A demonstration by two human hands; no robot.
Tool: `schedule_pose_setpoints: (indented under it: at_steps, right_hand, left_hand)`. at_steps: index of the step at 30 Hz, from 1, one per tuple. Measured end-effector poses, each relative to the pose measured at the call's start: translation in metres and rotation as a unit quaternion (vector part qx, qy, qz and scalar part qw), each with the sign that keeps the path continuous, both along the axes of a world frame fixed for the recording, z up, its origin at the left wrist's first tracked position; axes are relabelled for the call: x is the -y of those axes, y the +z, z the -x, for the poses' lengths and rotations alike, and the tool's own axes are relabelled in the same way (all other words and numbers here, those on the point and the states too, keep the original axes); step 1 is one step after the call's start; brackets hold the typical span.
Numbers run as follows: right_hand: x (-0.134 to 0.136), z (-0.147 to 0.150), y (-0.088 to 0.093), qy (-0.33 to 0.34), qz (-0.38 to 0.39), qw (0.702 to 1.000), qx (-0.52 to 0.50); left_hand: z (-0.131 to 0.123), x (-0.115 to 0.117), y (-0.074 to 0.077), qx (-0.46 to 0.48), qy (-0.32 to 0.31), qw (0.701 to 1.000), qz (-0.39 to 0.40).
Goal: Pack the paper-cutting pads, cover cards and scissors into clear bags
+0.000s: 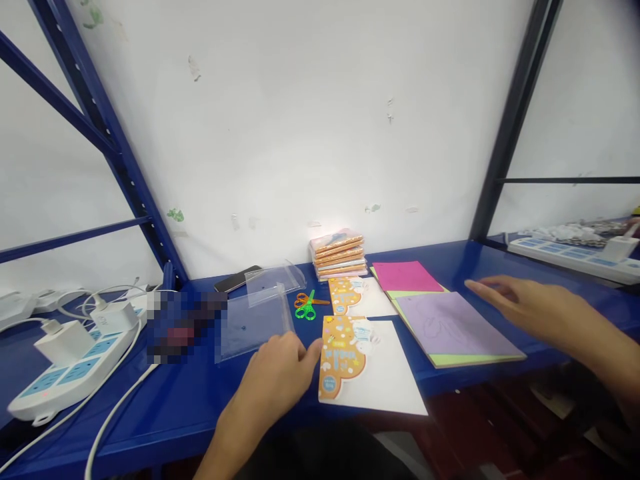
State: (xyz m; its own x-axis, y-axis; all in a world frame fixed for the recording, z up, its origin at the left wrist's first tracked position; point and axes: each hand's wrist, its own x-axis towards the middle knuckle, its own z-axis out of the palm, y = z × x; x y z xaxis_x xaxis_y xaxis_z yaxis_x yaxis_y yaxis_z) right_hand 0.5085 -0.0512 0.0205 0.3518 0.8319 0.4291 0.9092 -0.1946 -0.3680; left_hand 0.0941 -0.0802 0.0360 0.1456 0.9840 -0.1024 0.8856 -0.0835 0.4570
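Left hand (277,380) open and empty, at 6 o'clock, fingertips (315,353) right at the edge of the orange die-cut card (343,357); can't tell if they touch. Card sits on a white sheet (387,373) at 12 o'clock on the blue bench (165,417). Right hand (520,305) flat, fingers extended, nothing held, at 2 o'clock, just past the purple sheet (450,327).

Handling, my read: card is light and thin, with some stiffness. Lobed edge may bend, so take it by the straight edge. Purple sheet is light and floppy, and may slide on the glossy bench. Lift by a corner.

Nearby: clear plastic sleeve (255,327) beside the card, likely slippery. Orange-and-green scissors (306,305) and a stack of booklets (339,257) at 12 o'clock. Pink sheet (403,277) at 1 o'clock. Power strip (65,363) at 9 o'clock.
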Motion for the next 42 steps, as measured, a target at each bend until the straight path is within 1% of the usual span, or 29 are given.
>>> schedule_pose_setpoints:
  at_steps: [1,4,6,7,9,11,12,14,17,19,21,25,29,36,42]
  right_hand:
    - [0.003,0.011,0.011,0.019,0.018,1.0,0.003]
    - [0.011,0.057,0.043,0.104,-0.048,0.993,-0.007]
    - [0.01,0.089,0.058,0.174,-0.087,0.979,-0.053]
    - [0.008,0.105,0.061,0.21,-0.099,0.969,-0.084]
    - [0.0,0.132,0.06,0.259,-0.122,0.948,-0.139]
    - [-0.013,0.154,0.051,0.285,-0.128,0.937,-0.16]
    - [-0.021,0.163,0.044,0.295,-0.132,0.933,-0.158]
    - [-0.036,0.175,0.03,0.304,-0.139,0.934,-0.124]
    - [-0.053,0.184,0.012,0.291,-0.12,0.947,-0.065]
    - [-0.059,0.186,0.005,0.296,-0.1,0.949,-0.051]
    - [-0.06,0.186,0.002,0.314,-0.086,0.944,-0.046]
    - [-0.058,0.188,0.0,0.357,-0.051,0.932,-0.027]
    - [-0.058,0.189,-0.002,0.384,-0.033,0.923,-0.012]
    - [-0.058,0.188,-0.002,0.39,-0.023,0.92,0.003]
    - [-0.057,0.189,-0.002,0.385,-0.023,0.923,0.008]
  left_hand:
    - [0.004,-0.001,0.003,0.0,0.003,1.0,-0.018]
    - [0.018,-0.009,0.009,0.017,0.002,0.997,-0.074]
    - [0.026,-0.016,0.01,0.035,-0.001,0.994,-0.108]
    - [0.03,-0.02,0.01,0.038,-0.004,0.991,-0.129]
    - [0.034,-0.029,0.005,0.015,-0.007,0.983,-0.183]
    - [0.035,-0.037,-0.002,-0.041,0.003,0.971,-0.236]
    - [0.035,-0.04,-0.005,-0.072,0.013,0.965,-0.253]
    - [0.034,-0.045,-0.01,-0.107,0.022,0.959,-0.261]
    - [0.032,-0.048,-0.016,-0.133,0.01,0.96,-0.247]
    - [0.031,-0.048,-0.019,-0.15,-0.001,0.962,-0.23]
    - [0.03,-0.049,-0.022,-0.167,-0.01,0.964,-0.207]
    - [0.028,-0.049,-0.026,-0.186,-0.026,0.967,-0.171]
    - [0.027,-0.049,-0.026,-0.195,-0.03,0.967,-0.162]
    - [0.025,-0.047,-0.024,-0.202,-0.028,0.966,-0.159]
    - [0.025,-0.049,-0.027,-0.208,-0.021,0.964,-0.163]
